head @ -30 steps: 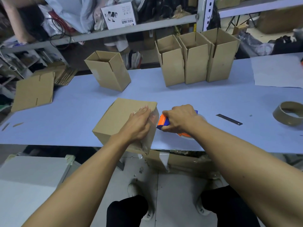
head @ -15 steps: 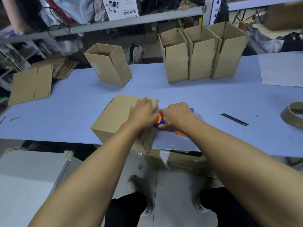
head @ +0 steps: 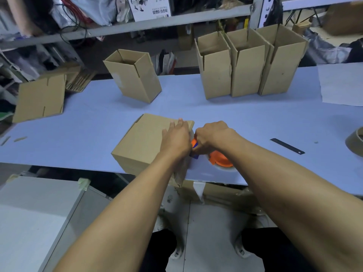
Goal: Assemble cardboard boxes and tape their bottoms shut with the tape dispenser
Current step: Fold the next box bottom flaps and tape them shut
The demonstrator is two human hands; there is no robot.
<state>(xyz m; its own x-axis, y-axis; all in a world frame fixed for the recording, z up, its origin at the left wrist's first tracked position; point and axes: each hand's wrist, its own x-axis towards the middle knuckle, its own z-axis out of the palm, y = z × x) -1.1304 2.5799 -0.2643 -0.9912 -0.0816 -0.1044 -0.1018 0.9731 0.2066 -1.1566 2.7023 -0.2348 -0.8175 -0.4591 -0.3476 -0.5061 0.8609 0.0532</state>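
Head view hides most of the orange-and-blue tape dispenser (head: 220, 159) under the right hand (head: 211, 137), whose fingers curl round its handle, and the taped end of the cardboard box (head: 143, 142) is largely covered by the left hand (head: 176, 139), laid flat with straight fingers over the box's right edge. That plain brown corrugated box lies on its side at the near edge of the pale blue table (head: 255, 122), its long axis running left to right. Shiny clear tape wraps its crumpled near right corner, and the dispenser sits just beside it.
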